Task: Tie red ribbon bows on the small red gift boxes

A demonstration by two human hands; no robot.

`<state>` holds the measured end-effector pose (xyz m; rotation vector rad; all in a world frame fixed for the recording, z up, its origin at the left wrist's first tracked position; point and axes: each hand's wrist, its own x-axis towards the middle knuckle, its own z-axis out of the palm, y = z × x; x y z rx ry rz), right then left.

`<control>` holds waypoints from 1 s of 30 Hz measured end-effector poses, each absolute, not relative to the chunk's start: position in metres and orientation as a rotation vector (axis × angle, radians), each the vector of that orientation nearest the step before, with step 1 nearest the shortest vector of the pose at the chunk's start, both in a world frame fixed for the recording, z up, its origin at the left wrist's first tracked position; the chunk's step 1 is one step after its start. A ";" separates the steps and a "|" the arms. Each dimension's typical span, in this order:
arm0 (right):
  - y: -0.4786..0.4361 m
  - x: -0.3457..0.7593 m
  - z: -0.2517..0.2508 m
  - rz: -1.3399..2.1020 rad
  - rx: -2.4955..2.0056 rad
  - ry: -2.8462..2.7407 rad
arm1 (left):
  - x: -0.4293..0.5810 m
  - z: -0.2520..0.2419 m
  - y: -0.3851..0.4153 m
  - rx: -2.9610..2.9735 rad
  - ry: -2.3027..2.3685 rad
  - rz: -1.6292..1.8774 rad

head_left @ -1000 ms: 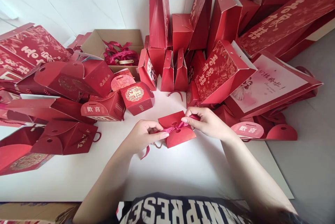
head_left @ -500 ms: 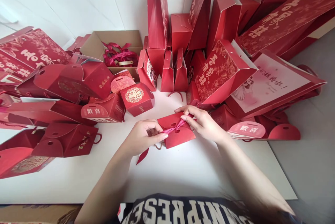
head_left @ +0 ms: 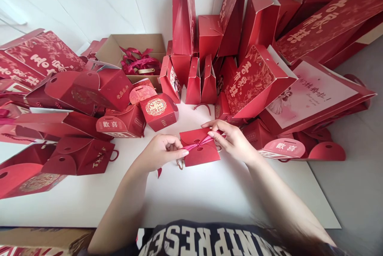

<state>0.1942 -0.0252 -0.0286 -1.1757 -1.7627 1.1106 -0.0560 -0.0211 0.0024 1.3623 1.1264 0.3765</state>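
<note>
Landmark: small red box (head_left: 206, 157), sitting on the white table (head_left: 239, 196), between the hands. Its top flaps are meeting in the middle, 2 round holes showing near the crossing.

Pink ribbon (head_left: 206, 141) is running slantwise over the box top, bunching into a small knot near the holes. Left hand (head_left: 160, 152), at the box's left edge, is pinching 1 side of it between thumb and fingers; right hand (head_left: 231, 140), over the box's upper right corner, is pinching the other the same way. The span between them is looking taut. A ribbon tail (head_left: 159, 172) is lying left of and below the box, apart from it. Twisted gold cord (head_left: 180, 164) is poking out at the box's left side.

Judgement: drawing evenly on the 2 sides should be keeping the knot centred over the holes; lopsided tension would likely be skewing the box or lifting a flap. Keeping the strands flat rather than roped, and the gold cord clear of them, is seeming wise. Fingertips close to the knot would be giving finer control.
</note>
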 end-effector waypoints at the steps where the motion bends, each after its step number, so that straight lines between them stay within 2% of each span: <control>1: -0.025 0.194 -0.028 1.085 -1.167 -1.771 | -0.057 0.004 -0.021 1.355 1.150 0.357; 16: -0.030 0.201 -0.026 1.138 -1.091 -1.873 | -0.052 0.011 -0.021 1.349 1.155 0.366; 21: -0.030 0.202 -0.027 1.230 -1.053 -1.853 | -0.057 0.000 -0.018 1.341 1.145 0.415; 30: -0.031 0.195 -0.032 1.194 -1.142 -1.746 | -0.059 -0.013 -0.017 1.280 1.094 0.370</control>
